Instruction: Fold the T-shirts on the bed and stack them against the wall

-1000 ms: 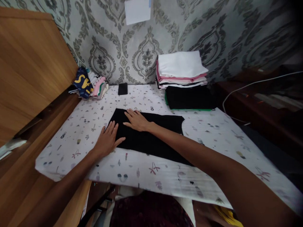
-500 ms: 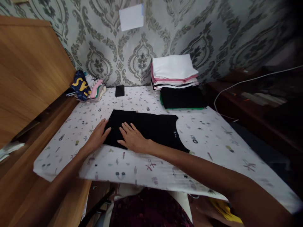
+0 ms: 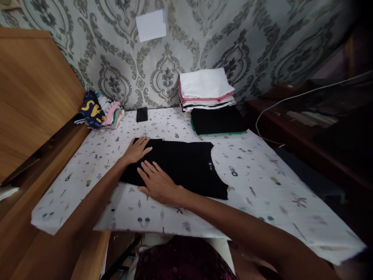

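A black shirt [image 3: 186, 163] lies folded lengthwise and flat on the table, its curved neckline with a small white label facing right. My left hand [image 3: 136, 150] rests palm down on the shirt's far left part, fingers stretched out. Nearer to me, my right hand [image 3: 159, 183] lies flat on the shirt's near edge, fingers spread and pointing left. Neither hand grips the cloth. Part of the shirt's left end is hidden under my hands and left wrist.
A white patterned cloth [image 3: 256, 171] covers the table. At the back stand a tall stack of folded clothes [image 3: 205, 83] and a folded black garment [image 3: 220, 121]. A black phone-like object [image 3: 142, 114] and a clothes pile [image 3: 97, 111] lie back left, beside a wooden panel [image 3: 35, 93].
My left hand has moved from the shirt's left edge farther onto it, toward the far side. My right hand has slid slightly left and nearer to me. The camera view has shifted a little.
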Motion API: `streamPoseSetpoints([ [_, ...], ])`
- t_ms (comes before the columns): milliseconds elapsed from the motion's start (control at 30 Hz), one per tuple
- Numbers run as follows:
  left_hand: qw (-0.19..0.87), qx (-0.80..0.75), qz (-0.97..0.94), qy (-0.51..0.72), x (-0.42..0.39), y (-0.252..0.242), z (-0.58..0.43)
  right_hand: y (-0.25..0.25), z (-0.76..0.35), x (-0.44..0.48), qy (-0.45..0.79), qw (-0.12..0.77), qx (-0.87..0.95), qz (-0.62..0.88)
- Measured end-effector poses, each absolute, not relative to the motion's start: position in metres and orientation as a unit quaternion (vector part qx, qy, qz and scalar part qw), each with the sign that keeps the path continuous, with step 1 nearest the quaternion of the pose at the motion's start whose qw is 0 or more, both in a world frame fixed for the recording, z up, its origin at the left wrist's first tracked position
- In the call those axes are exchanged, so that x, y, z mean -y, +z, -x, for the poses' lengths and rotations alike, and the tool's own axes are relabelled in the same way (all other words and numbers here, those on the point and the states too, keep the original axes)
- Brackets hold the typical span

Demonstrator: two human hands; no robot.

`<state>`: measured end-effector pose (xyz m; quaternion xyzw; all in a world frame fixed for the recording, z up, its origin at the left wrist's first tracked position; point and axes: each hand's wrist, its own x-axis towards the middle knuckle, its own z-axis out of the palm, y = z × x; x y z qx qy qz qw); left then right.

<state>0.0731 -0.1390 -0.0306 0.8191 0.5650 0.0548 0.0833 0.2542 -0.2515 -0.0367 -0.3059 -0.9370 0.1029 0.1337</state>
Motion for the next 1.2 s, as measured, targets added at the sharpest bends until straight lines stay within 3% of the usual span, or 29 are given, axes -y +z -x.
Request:
streamPoseSetpoints([
  [167, 0.136, -0.6, -0.773, 0.157, 0.134, -0.021, -0.072, -0.032, -0.257, 0.252, 0.099, 0.135, 0.938, 0.305],
  [300, 0.228, -0.703, -0.611, 0.285, 0.138, -0.003, -0.055, -0.027, -0.257, 0.256, 0.1, 0.145, 0.94, 0.293],
  [467, 0.305, -0.744, -0.532, 0.266, 0.158, 0.014, -0.039, -0.013, -0.255, 0.248, 0.149, 0.153, 0.932, 0.293],
  [633, 0.407, -0.734, -0.485, 0.245, 0.203, 0.022, -0.038, 0.006, -0.252, 0.194, 0.344, 0.216, 0.834, 0.374],
  [867, 0.536, -0.64, -0.426, 0.35, 0.24, 0.034, -0.053, 0.013, -0.249, 0.122, 0.544, 0.256, 0.651, 0.463],
  [1067, 0.495, -0.592, -0.519, 0.366, 0.225, 0.056, -0.099, 0.026, -0.275, 0.124, 0.679, 0.241, 0.534, 0.443],
  [1200, 0.381, -0.574, -0.661, 0.298, 0.222, 0.064, -0.152, 0.037, -0.305, 0.128, 0.718, 0.278, 0.455, 0.448],
])
